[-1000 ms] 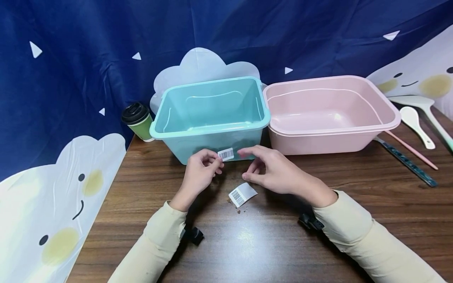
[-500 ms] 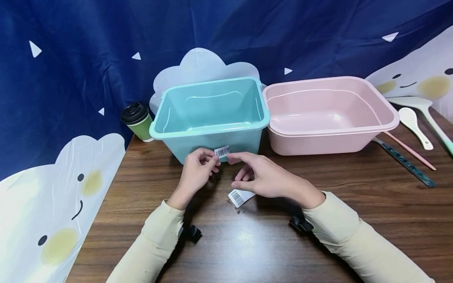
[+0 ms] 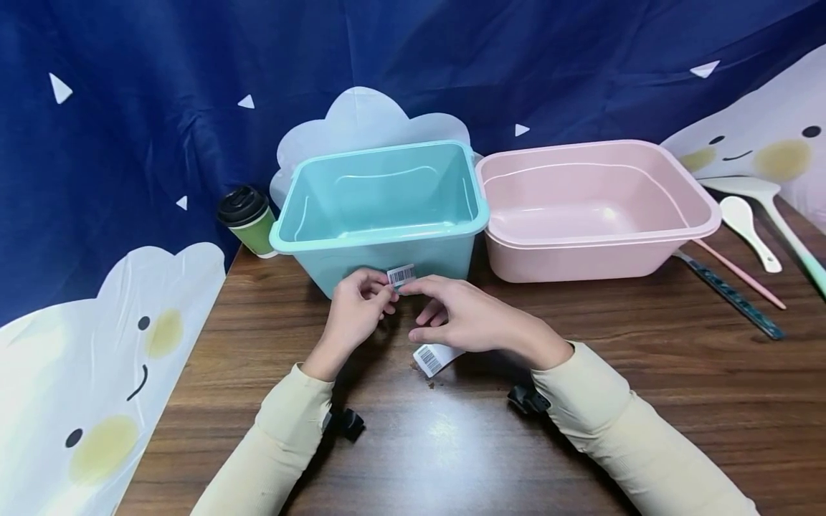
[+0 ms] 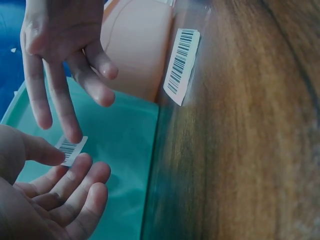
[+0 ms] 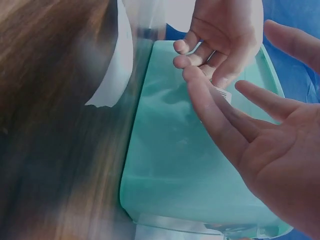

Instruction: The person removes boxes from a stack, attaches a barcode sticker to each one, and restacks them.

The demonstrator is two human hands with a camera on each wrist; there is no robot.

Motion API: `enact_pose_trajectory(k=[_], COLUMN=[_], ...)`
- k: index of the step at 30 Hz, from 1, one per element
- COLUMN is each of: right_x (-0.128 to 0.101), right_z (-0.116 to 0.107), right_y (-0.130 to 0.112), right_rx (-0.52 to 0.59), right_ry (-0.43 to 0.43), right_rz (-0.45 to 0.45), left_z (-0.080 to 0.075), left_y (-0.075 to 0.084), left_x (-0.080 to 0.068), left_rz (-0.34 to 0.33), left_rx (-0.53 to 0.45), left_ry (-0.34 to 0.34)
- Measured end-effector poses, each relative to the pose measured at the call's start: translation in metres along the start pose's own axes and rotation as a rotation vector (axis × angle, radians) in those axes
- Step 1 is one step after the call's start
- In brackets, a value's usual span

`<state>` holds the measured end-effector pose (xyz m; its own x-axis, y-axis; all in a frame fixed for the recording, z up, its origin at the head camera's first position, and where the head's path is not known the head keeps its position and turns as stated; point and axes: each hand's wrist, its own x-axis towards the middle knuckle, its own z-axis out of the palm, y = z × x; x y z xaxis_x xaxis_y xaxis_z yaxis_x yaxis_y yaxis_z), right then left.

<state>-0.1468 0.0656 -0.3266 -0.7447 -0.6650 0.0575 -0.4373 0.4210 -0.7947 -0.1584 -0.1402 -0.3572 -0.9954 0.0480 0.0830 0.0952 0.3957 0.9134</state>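
My left hand (image 3: 358, 309) pinches a small barcode sticker (image 3: 401, 274) between thumb and forefinger, just in front of the teal bin (image 3: 381, 247). My right hand (image 3: 461, 320) is beside it, fingers spread and fairly straight, and its forefinger tip touches the sticker's right edge. The left wrist view shows the sticker (image 4: 71, 149) under my left thumb with the right forefinger tip on it. A second, larger barcode label (image 3: 434, 356) lies flat on the wooden table (image 3: 645, 373), partly hidden under my right hand.
A pink basin (image 3: 600, 251) stands against the teal bin's right side. A green cup with a black lid (image 3: 248, 218) sits at the bin's left. White spoons (image 3: 748, 222), a pink stick and a dark ruler (image 3: 729, 294) lie at the far right. A blue curtain hangs behind.
My right hand has moved left until its forefinger reached the sticker held by the left hand. It now covers more of the label on the table.
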Motion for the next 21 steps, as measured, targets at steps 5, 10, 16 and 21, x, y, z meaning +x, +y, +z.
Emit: enact_pose_trajectory(k=[5,10,16,21], right_x=[-0.0007,-0.0008,0.0007,0.0012], right_z=[0.0009,0.0008,0.0013,0.0022], right_y=[0.0026,0.0038,0.0048,0.0061], right_rx=[0.014,0.033,0.031,0.024], right_ry=[0.020,0.036,0.043,0.057], right_rz=[-0.011,-0.033,-0.045,-0.034], left_z=[0.0007,0.0013,0.0005,-0.0009], left_y=[-0.0017,-0.0016,-0.0013,-0.0013], left_x=[0.0005,0.0009,0.0002,0.0009], left_rz=[-0.007,-0.008,-0.014,-0.015], left_rx=[-0.002,-0.004,-0.016,-0.016], left_ry=[0.001,-0.003,-0.003,-0.009])
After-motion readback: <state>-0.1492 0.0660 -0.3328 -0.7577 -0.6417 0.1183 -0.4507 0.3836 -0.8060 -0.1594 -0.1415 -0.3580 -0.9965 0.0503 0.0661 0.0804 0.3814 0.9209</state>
